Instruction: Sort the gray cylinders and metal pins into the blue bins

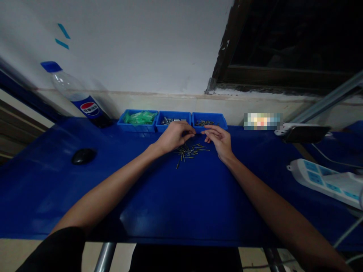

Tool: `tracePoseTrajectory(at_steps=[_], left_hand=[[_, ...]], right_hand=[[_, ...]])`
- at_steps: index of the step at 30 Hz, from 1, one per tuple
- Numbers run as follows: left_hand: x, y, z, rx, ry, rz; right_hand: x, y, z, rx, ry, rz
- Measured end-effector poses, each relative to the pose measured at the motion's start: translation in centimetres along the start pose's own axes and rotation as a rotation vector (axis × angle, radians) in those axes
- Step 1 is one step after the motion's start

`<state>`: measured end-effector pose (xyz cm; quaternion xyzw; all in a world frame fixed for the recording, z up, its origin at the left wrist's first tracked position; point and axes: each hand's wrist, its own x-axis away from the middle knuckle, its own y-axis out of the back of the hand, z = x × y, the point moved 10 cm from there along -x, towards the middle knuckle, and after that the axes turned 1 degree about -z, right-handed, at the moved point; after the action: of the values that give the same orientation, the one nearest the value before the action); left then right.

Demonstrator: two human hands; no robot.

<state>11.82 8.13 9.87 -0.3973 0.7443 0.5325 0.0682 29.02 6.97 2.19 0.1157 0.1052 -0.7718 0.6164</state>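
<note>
A loose pile of thin brass-coloured and grey metal pins (188,152) lies on the blue table (181,200), with one pin a little apart towards me. Over the pile's far left side is my left hand (177,136), its thumb and fingers pinched together. Whatever sits in that pinch is too small to make out. My right hand (219,141) hovers to the right of the pile, fingers curled towards the left hand with the fingertips close together. Any small piece in them cannot be made out. A narrow gap separates the two hands.
Along the wall stand three blue bins: one with green plastic bags (140,118), one with small silvery parts (167,121), one with thin metal pieces (207,123). A Pepsi bottle (89,107) and black mouse (83,156) are left; a phone (309,133) and power strip (317,177) right.
</note>
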Motion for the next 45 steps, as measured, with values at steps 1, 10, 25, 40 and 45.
tracePoseTrajectory(at_steps=[1, 10, 25, 40, 45], left_hand=[[0.0, 0.3, 0.1, 0.011, 0.021, -0.022], [0.4, 0.0, 0.9, 0.253, 0.186, -0.056], [0.4, -0.8, 1.7, -0.087, 0.118, 0.185], [2.0, -3.2, 3.5, -0.306, 0.163, 0.434], [2.1, -3.5, 3.2, -0.339, 0.159, 0.463]], right_hand=[[0.1, -0.1, 0.1, 0.004, -0.003, 0.01], [0.6, -2.3, 0.3, 0.028, -0.058, 0.212], [0.0, 2.8, 0.4, 0.056, 0.059, -0.262], [0.2, 1.4, 0.9, 0.125, 0.086, -0.154], [0.2, 1.1, 0.8, 0.086, 0.075, -0.117]])
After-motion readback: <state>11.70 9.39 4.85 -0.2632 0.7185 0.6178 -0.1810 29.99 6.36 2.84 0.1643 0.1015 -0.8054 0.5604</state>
